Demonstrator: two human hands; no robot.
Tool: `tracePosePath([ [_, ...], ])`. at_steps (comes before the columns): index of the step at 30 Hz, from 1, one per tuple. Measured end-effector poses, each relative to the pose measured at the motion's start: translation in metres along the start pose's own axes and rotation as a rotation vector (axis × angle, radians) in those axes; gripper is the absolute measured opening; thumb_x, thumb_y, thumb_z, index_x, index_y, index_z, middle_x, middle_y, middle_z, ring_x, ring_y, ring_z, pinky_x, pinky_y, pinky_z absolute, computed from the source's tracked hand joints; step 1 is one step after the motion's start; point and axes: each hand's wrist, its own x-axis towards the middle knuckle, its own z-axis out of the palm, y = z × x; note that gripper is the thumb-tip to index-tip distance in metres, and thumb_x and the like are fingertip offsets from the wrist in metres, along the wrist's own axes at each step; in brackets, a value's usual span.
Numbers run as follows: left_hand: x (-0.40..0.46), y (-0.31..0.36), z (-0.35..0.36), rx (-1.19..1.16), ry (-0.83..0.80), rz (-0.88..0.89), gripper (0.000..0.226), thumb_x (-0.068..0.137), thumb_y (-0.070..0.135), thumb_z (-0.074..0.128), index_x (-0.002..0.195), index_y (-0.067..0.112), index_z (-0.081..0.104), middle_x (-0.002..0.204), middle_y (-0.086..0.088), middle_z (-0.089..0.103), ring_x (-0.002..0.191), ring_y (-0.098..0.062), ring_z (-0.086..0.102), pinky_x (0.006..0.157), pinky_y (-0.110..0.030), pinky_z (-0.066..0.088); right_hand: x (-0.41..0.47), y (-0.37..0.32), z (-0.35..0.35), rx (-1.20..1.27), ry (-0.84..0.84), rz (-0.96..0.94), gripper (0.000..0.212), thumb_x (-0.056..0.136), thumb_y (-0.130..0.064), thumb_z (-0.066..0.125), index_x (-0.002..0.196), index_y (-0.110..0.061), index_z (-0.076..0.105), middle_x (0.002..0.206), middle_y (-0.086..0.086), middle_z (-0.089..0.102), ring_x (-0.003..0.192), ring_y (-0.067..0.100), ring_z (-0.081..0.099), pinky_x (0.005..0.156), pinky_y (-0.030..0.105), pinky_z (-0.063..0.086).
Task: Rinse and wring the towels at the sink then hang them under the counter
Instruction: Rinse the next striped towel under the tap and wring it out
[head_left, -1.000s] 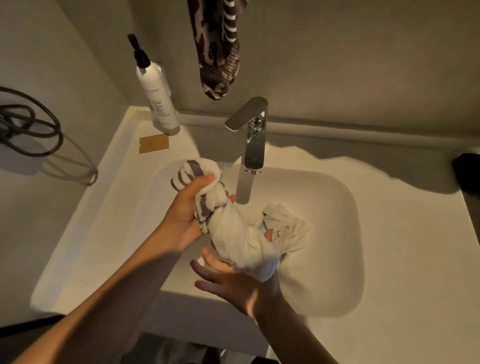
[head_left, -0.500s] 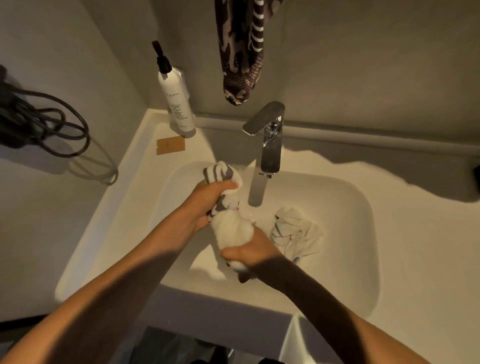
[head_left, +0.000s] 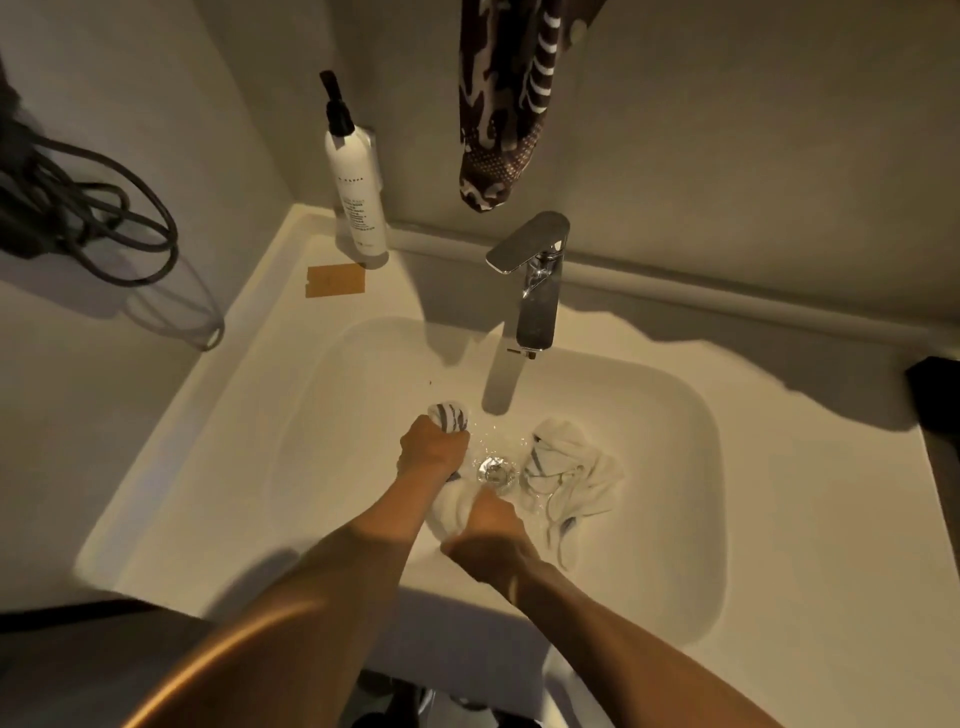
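A white towel with grey stripes (head_left: 451, 414) is twisted into a tight roll low in the white sink (head_left: 691, 467). My left hand (head_left: 431, 449) grips its upper, striped end. My right hand (head_left: 488, 540) grips its lower end near the front wall of the basin. Most of the roll is hidden between my fists. A second white towel (head_left: 569, 480) lies crumpled in the basin to the right of the drain (head_left: 496, 470), with water pooled around it. The chrome faucet (head_left: 535, 280) stands behind the basin.
A white pump bottle (head_left: 356, 192) stands at the back left corner of the counter, with a small tan card (head_left: 335, 280) in front of it. A dark patterned cloth (head_left: 501, 104) hangs on the wall above the faucet. Black cables (head_left: 88, 218) hang on the left wall.
Both hands have closed on the striped towel and twisted it tighter, and they have moved down toward the bottom of the basin. The second towel stays by the drain.
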Motion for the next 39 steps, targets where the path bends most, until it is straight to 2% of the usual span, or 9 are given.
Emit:
tracePosePath([
  [6, -0.017, 0.002, -0.009, -0.143, -0.008, -0.001, 0.023, 0.084, 0.025, 0.069, 0.104, 0.012, 0.068, 0.099, -0.007, 0.069, 0.102, -0.030, 0.067, 0.084, -0.031, 0.052, -0.024, -0.001, -0.013, -0.062, 0.059, -0.080, 0.081, 0.069, -0.030, 0.069, 0.142, -0.015, 0.037, 0.125, 0.004, 0.062, 0.112, 0.026, 0.063, 0.088, 0.033, 0.054],
  [12, -0.067, 0.016, -0.052, -0.707, -0.490, -0.023, 0.036, 0.089, 0.027, 0.074, 0.120, 0.009, 0.069, 0.101, -0.011, 0.076, 0.089, -0.023, 0.073, 0.082, -0.036, 0.061, -0.073, -0.004, -0.053, 0.218, 0.154, -0.169, 0.059, 0.069, -0.032, 0.073, 0.122, -0.023, 0.047, 0.105, -0.005, 0.062, 0.089, 0.018, 0.065, 0.063, 0.029, 0.051],
  [15, -0.094, 0.011, -0.065, -0.955, -0.595, -0.056, 0.048, 0.093, 0.050, 0.061, 0.124, 0.015, 0.070, 0.117, -0.012, 0.072, 0.110, -0.031, 0.067, 0.101, -0.048, 0.051, -0.088, -0.005, -0.072, 0.426, 0.150, -0.190, 0.056, 0.064, -0.031, 0.075, 0.114, -0.028, 0.049, 0.102, -0.001, 0.066, 0.082, 0.024, 0.068, 0.053, 0.031, 0.050],
  [18, -0.117, -0.001, -0.065, -1.115, -0.603, -0.116, 0.068, 0.088, 0.068, 0.054, 0.117, 0.011, 0.075, 0.124, -0.021, 0.069, 0.121, -0.039, 0.061, 0.111, -0.055, 0.040, -0.107, -0.004, -0.085, 0.482, 0.182, -0.318, 0.049, 0.071, -0.025, 0.078, 0.112, -0.030, 0.053, 0.104, -0.007, 0.067, 0.090, 0.014, 0.068, 0.064, 0.035, 0.057],
  [25, -0.164, 0.020, -0.082, -0.955, -0.227, 0.179, 0.049, 0.095, 0.049, 0.058, 0.126, 0.012, 0.066, 0.113, -0.010, 0.076, 0.105, -0.025, 0.072, 0.095, -0.046, 0.055, -0.155, 0.019, -0.115, 1.001, -0.238, -0.391, 0.050, 0.076, -0.014, 0.070, 0.125, -0.022, 0.065, 0.122, 0.008, 0.071, 0.109, 0.036, 0.068, 0.084, 0.060, 0.057],
  [28, -0.192, 0.048, -0.103, -0.655, -0.027, 0.396, 0.052, 0.093, 0.062, 0.051, 0.112, 0.019, 0.073, 0.105, -0.006, 0.078, 0.100, -0.023, 0.074, 0.090, -0.045, 0.059, -0.167, 0.022, -0.133, 0.733, -0.011, -0.402, 0.047, 0.070, -0.040, 0.075, 0.115, -0.038, 0.063, 0.125, -0.005, 0.069, 0.111, 0.012, 0.067, 0.097, 0.040, 0.055],
  [31, -0.220, 0.080, -0.122, -0.375, 0.086, 0.636, 0.058, 0.086, 0.076, 0.044, 0.095, 0.028, 0.076, 0.095, 0.001, 0.078, 0.093, -0.021, 0.073, 0.086, -0.046, 0.059, -0.181, -0.006, -0.151, 0.643, 0.171, -0.569, 0.079, 0.063, -0.073, 0.072, 0.131, -0.035, 0.056, 0.134, -0.012, 0.061, 0.122, 0.004, 0.058, 0.103, 0.029, 0.048],
  [36, -0.272, 0.118, -0.153, 0.214, 0.320, 1.135, 0.032, 0.099, 0.043, 0.053, 0.071, 0.031, 0.055, 0.066, 0.010, 0.060, 0.065, -0.014, 0.060, 0.059, -0.027, 0.038, -0.202, -0.064, -0.174, 0.673, 0.268, -0.829, 0.043, 0.084, -0.025, 0.078, 0.123, -0.018, 0.063, 0.112, -0.004, 0.074, 0.104, 0.009, 0.070, 0.088, 0.027, 0.056],
  [39, -0.289, 0.125, -0.188, 0.222, 0.559, 1.295, 0.039, 0.094, 0.046, 0.060, 0.061, 0.032, 0.044, 0.054, 0.017, 0.046, 0.053, -0.008, 0.046, 0.054, -0.026, 0.030, -0.214, -0.068, -0.188, 0.780, 0.249, -0.875, 0.027, 0.085, -0.024, 0.078, 0.108, -0.016, 0.065, 0.100, 0.002, 0.074, 0.093, 0.013, 0.071, 0.081, 0.036, 0.057],
])
